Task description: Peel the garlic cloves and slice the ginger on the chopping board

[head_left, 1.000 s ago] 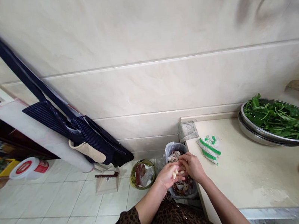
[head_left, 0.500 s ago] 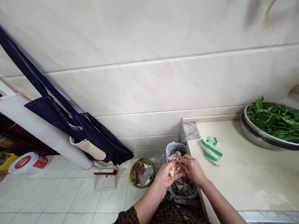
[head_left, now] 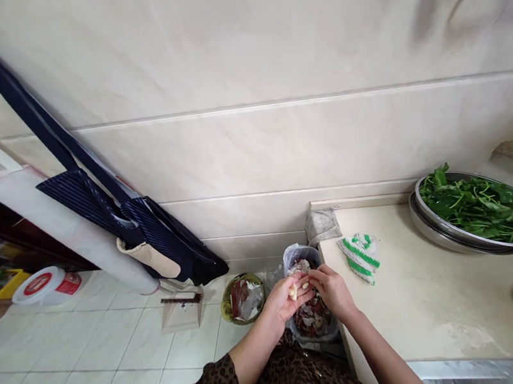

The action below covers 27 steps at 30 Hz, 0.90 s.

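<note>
Left hand and right hand barely moved, both pinching a garlic clove tight over the lined bin.

Thing: a pale garlic clove, small and cream-white, with a blunt end.
Skin: too small to tell whether any remained.
Hold: it was pinched between the left hand and the right hand, with both hands closed around it.
Place: lower middle of the frame, above a plastic-lined bin.
</note>
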### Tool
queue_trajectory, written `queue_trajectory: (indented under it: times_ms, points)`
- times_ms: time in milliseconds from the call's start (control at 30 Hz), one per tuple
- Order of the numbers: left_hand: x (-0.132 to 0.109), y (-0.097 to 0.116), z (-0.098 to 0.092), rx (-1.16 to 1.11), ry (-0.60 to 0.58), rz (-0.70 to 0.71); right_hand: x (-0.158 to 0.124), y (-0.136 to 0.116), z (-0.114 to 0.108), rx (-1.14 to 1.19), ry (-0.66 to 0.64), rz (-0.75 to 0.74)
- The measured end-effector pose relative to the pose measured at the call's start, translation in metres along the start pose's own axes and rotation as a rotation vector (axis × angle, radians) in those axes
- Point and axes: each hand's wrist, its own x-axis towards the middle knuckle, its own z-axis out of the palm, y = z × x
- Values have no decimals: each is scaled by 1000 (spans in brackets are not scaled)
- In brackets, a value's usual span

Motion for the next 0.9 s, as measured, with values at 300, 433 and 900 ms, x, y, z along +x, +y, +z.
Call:
queue_trajectory:
  times_ms: [300, 433, 900]
  points:
    - [-9, 9, 6, 39, 61, 9, 0, 8, 5, -214, 58, 110]
    - [-7, 5, 7, 41, 51, 8, 2, 0, 1, -182, -53, 0]
    - [-8, 5, 5, 52, 45, 8, 4, -3, 3, -277, -106, 193]
